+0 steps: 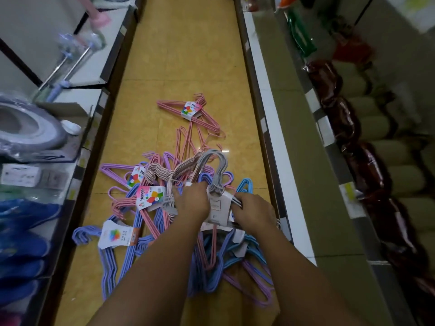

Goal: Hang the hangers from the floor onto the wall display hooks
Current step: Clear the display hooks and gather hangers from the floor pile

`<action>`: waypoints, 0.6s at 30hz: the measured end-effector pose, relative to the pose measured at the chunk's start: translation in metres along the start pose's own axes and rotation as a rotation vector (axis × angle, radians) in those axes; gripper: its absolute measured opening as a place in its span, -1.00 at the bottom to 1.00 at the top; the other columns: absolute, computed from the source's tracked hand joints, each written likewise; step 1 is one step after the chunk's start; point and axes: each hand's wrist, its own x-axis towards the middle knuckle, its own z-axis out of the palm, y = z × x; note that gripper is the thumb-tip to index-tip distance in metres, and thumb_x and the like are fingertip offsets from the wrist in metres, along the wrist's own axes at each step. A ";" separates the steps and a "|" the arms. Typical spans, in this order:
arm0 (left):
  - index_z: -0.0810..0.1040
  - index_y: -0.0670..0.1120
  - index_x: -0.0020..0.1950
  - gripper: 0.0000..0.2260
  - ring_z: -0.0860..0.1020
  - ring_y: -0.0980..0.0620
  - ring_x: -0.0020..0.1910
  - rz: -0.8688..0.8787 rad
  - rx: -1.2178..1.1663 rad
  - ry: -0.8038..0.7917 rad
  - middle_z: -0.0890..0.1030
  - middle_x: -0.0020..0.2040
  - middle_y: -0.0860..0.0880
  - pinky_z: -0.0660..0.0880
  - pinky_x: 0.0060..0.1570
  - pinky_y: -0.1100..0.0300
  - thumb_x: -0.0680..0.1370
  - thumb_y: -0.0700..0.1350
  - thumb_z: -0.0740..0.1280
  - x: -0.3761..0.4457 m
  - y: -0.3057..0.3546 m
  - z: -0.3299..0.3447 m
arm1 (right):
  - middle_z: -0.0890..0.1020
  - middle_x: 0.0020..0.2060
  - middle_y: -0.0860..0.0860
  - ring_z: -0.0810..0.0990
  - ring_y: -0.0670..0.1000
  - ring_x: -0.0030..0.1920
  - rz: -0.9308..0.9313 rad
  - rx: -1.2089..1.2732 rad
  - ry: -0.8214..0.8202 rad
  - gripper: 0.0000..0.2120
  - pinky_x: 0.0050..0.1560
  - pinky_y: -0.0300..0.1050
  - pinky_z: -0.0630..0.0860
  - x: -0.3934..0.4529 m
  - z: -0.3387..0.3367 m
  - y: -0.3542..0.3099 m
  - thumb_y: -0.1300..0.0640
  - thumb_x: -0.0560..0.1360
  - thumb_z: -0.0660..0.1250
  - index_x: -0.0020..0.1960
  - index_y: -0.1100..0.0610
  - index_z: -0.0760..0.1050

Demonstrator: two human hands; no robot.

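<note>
Gripping one grey hanger bundle [213,182], your left hand [191,201] and right hand [253,212] close on it above the yellow tiled floor [188,67]; more hanger bundles [131,231] lie beneath, shelving [282,114] flanking both sides.

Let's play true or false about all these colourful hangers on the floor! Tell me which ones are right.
1. Both hands are on the grey hanger bundle. True: left hand, right hand.
2. One pink hanger bundle lies apart from the pile. True.
3. The floor is green. False: it is yellowish.
4. The hangers hang on wall hooks. False: they lie on the floor.
5. The pile has only pink hangers. False: blue and purple too.
</note>
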 end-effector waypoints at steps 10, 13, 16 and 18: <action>0.34 -0.03 0.35 -0.62 0.58 -0.18 -0.03 0.066 0.033 0.082 0.60 0.02 -0.12 0.43 -0.23 0.05 0.54 -0.22 0.24 -0.098 0.008 -0.130 | 0.60 0.04 0.08 0.57 0.12 0.05 -0.027 -0.325 0.061 -0.80 -0.01 -0.04 0.42 -0.049 -0.121 -0.076 0.26 0.54 0.18 0.13 0.13 0.47; 0.23 -0.04 0.39 -0.56 0.58 -0.21 -0.07 0.061 0.042 0.101 0.60 -0.04 -0.15 0.39 -0.26 0.04 0.54 -0.24 0.24 -0.123 0.009 -0.167 | 0.62 0.01 0.07 0.59 0.11 0.02 -0.021 -0.332 0.066 -0.80 0.03 -0.07 0.41 -0.065 -0.155 -0.099 0.30 0.53 0.18 0.10 0.14 0.47; 0.22 -0.01 0.44 -0.50 0.57 -0.22 -0.05 0.039 0.030 0.140 0.60 -0.01 -0.16 0.43 -0.22 0.01 0.53 -0.30 0.20 -0.150 0.002 -0.205 | 0.60 0.04 0.07 0.58 0.11 0.04 -0.073 -0.356 0.091 -0.79 0.04 -0.06 0.41 -0.086 -0.185 -0.128 0.27 0.54 0.18 0.14 0.14 0.45; 0.27 0.03 0.42 -0.52 0.56 -0.22 -0.01 0.021 -0.025 0.159 0.61 0.02 -0.15 0.40 -0.21 0.03 0.53 -0.29 0.17 -0.166 -0.006 -0.228 | 0.58 0.05 0.07 0.58 0.11 0.04 -0.110 -0.362 0.110 -0.80 0.00 -0.06 0.42 -0.098 -0.201 -0.149 0.24 0.54 0.20 0.15 0.13 0.44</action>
